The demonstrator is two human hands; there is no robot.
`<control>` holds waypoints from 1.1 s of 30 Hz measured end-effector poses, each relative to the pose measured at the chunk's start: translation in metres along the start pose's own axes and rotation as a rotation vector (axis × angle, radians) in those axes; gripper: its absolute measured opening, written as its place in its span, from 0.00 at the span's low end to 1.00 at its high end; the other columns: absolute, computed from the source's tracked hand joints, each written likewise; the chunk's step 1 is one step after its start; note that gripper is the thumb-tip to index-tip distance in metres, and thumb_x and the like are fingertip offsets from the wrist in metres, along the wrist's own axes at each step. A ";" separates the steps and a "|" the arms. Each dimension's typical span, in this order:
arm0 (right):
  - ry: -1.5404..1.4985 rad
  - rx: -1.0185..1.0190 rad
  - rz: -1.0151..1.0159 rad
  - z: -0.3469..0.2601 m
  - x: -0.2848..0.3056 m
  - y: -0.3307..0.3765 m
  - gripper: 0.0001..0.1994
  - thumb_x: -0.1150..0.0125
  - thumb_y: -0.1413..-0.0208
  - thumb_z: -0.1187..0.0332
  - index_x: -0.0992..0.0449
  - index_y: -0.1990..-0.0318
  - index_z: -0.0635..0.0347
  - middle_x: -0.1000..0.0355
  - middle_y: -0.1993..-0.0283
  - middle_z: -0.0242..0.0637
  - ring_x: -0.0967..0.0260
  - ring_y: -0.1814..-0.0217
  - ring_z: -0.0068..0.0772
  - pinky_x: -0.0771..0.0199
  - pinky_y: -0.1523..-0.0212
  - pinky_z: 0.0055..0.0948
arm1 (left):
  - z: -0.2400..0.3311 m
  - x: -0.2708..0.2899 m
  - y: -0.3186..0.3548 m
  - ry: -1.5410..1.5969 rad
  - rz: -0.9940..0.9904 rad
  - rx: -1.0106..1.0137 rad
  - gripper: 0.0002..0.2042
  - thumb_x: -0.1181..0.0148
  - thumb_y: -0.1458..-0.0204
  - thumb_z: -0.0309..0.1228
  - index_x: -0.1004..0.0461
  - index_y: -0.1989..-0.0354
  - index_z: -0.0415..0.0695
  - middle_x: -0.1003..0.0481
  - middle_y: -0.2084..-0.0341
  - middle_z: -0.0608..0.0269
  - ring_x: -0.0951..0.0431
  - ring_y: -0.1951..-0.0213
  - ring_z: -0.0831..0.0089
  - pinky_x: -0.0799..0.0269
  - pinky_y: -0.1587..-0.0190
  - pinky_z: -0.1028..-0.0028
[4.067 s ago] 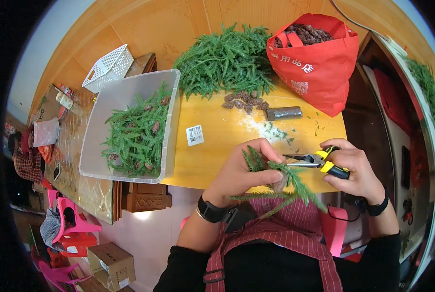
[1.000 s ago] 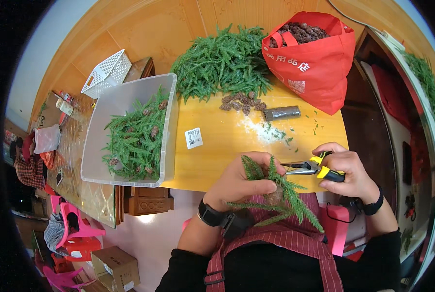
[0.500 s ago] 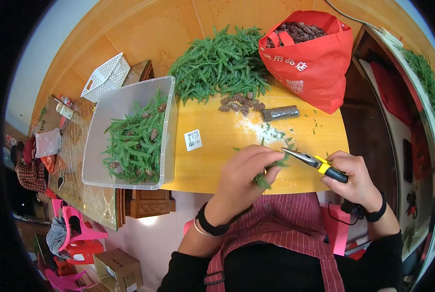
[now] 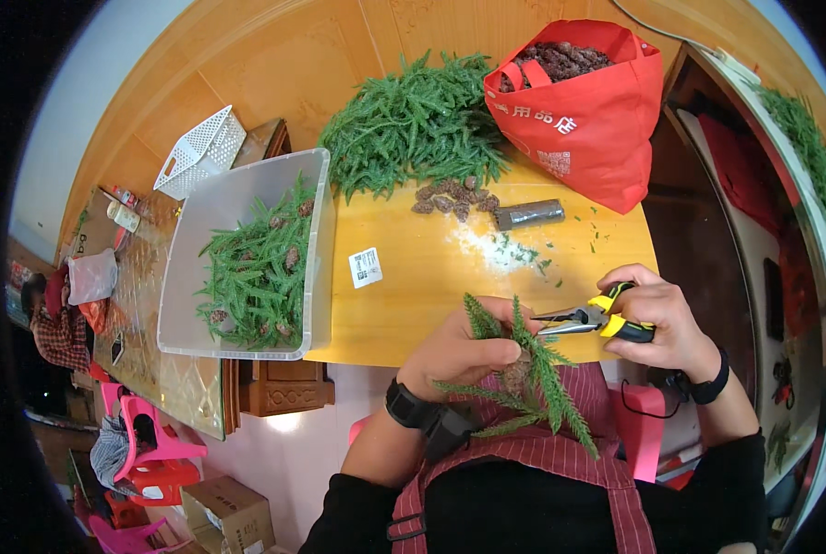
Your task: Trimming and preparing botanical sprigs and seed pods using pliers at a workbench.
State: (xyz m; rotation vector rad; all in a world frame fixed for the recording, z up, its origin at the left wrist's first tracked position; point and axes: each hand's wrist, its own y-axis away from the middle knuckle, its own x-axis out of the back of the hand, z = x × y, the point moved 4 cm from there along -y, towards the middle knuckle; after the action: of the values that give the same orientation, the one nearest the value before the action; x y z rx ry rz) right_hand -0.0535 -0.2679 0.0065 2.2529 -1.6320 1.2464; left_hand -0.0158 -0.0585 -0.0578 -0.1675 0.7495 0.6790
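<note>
My left hand (image 4: pixel 464 351) grips a green artificial pine sprig (image 4: pixel 556 388) with a brown pine cone (image 4: pixel 516 374) at its middle, above my lap at the table's near edge. Its needled branches spread down and to the right. In my right hand (image 4: pixel 662 319) is a pair of needle-nose pliers (image 4: pixel 602 319) with yellow and black handles, held apart. The jaws, parted, reach the sprig beside my left fingers; whether they touch a stem or wire cannot be made out.
On the yellow table (image 4: pixel 385 319) lie loose pine cones (image 4: pixel 454 196), a dark wrapped block (image 4: pixel 530 214), white powder and a label (image 4: pixel 366 268). Behind are a heap of pine sprigs (image 4: pixel 413 125) and a red bag (image 4: pixel 584 120) of cones. A clear bin (image 4: pixel 317 268) holds finished-looking sprigs.
My left hand has turned over and come nearer to me, so the sprig's branches and cone now show. The pliers have opened, their handles spread, and tilted more level.
</note>
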 end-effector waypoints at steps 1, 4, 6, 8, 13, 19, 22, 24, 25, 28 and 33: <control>-0.003 0.017 -0.011 -0.001 0.000 -0.001 0.11 0.34 0.66 0.67 0.30 0.80 0.62 0.32 0.76 0.36 0.33 0.59 0.43 0.34 0.59 0.35 | -0.001 0.002 -0.001 0.000 0.000 0.000 0.20 0.38 0.63 0.26 0.34 0.60 0.32 0.28 0.66 0.50 0.27 0.63 0.65 0.30 0.59 0.68; 0.004 0.030 -0.011 -0.001 0.001 0.001 0.10 0.34 0.66 0.69 0.31 0.81 0.62 0.32 0.78 0.35 0.32 0.62 0.42 0.33 0.62 0.33 | -0.002 0.002 -0.001 -0.040 -0.026 0.004 0.24 0.36 0.65 0.28 0.35 0.58 0.30 0.28 0.66 0.50 0.27 0.63 0.65 0.31 0.59 0.68; 0.015 0.022 -0.001 0.000 0.000 0.003 0.10 0.34 0.67 0.70 0.31 0.82 0.62 0.33 0.79 0.35 0.32 0.64 0.41 0.32 0.64 0.32 | 0.003 -0.002 0.000 0.003 0.037 -0.006 0.20 0.37 0.64 0.24 0.33 0.59 0.32 0.28 0.66 0.53 0.27 0.64 0.66 0.30 0.59 0.70; 0.109 -0.014 0.064 -0.001 0.001 0.006 0.09 0.35 0.67 0.72 0.32 0.83 0.63 0.35 0.82 0.37 0.32 0.68 0.41 0.32 0.67 0.30 | 0.014 -0.006 -0.004 -0.161 0.066 -0.091 0.18 0.37 0.64 0.22 0.31 0.61 0.33 0.28 0.67 0.55 0.27 0.64 0.68 0.31 0.60 0.71; 0.167 -0.229 0.052 -0.010 0.001 0.008 0.10 0.35 0.64 0.72 0.33 0.83 0.63 0.37 0.83 0.39 0.32 0.71 0.38 0.31 0.62 0.31 | 0.042 -0.032 0.001 -1.200 0.240 -0.588 0.12 0.40 0.63 0.17 0.27 0.66 0.36 0.28 0.68 0.60 0.28 0.66 0.72 0.32 0.63 0.75; 0.086 -0.128 0.014 -0.009 0.003 0.004 0.10 0.35 0.65 0.70 0.32 0.81 0.63 0.35 0.81 0.39 0.33 0.65 0.42 0.34 0.59 0.34 | 0.038 -0.020 0.001 -0.744 0.167 -0.472 0.12 0.40 0.63 0.19 0.27 0.66 0.36 0.29 0.67 0.57 0.30 0.65 0.72 0.33 0.63 0.75; 0.077 -0.067 0.000 -0.003 0.003 0.005 0.10 0.35 0.67 0.69 0.30 0.79 0.63 0.33 0.78 0.38 0.34 0.61 0.44 0.35 0.58 0.34 | 0.024 -0.008 -0.003 -0.356 0.087 -0.221 0.13 0.40 0.63 0.20 0.29 0.65 0.35 0.30 0.65 0.55 0.30 0.64 0.70 0.33 0.62 0.73; 0.078 -0.038 0.013 -0.003 0.003 0.005 0.10 0.35 0.67 0.69 0.30 0.78 0.63 0.32 0.78 0.37 0.33 0.61 0.45 0.35 0.59 0.35 | 0.012 -0.005 -0.003 -0.128 0.023 -0.053 0.15 0.41 0.63 0.21 0.30 0.63 0.35 0.31 0.63 0.53 0.29 0.63 0.67 0.32 0.60 0.69; 0.081 -0.015 0.022 -0.004 0.003 0.004 0.10 0.35 0.68 0.69 0.30 0.79 0.63 0.32 0.78 0.37 0.34 0.60 0.45 0.34 0.59 0.35 | 0.009 -0.003 -0.001 -0.129 0.023 -0.052 0.15 0.41 0.63 0.21 0.30 0.63 0.35 0.31 0.63 0.53 0.29 0.63 0.67 0.32 0.60 0.69; 0.085 0.013 0.027 -0.006 0.002 0.002 0.10 0.34 0.68 0.70 0.30 0.80 0.62 0.31 0.78 0.36 0.33 0.61 0.44 0.34 0.60 0.34 | 0.000 0.003 0.000 -0.003 0.034 -0.016 0.17 0.39 0.64 0.22 0.32 0.62 0.34 0.31 0.63 0.53 0.29 0.63 0.65 0.31 0.60 0.66; 0.085 0.023 0.037 -0.006 0.003 0.005 0.10 0.34 0.68 0.71 0.31 0.81 0.62 0.32 0.79 0.35 0.32 0.64 0.41 0.33 0.62 0.33 | 0.002 -0.002 -0.002 0.027 -0.022 -0.017 0.17 0.39 0.63 0.22 0.31 0.61 0.34 0.30 0.66 0.53 0.28 0.65 0.65 0.30 0.61 0.67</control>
State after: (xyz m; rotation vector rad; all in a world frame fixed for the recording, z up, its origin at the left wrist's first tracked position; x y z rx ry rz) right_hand -0.0603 -0.2694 0.0107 2.1595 -1.6446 1.3568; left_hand -0.0144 -0.0598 -0.0549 -0.2003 0.7671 0.6636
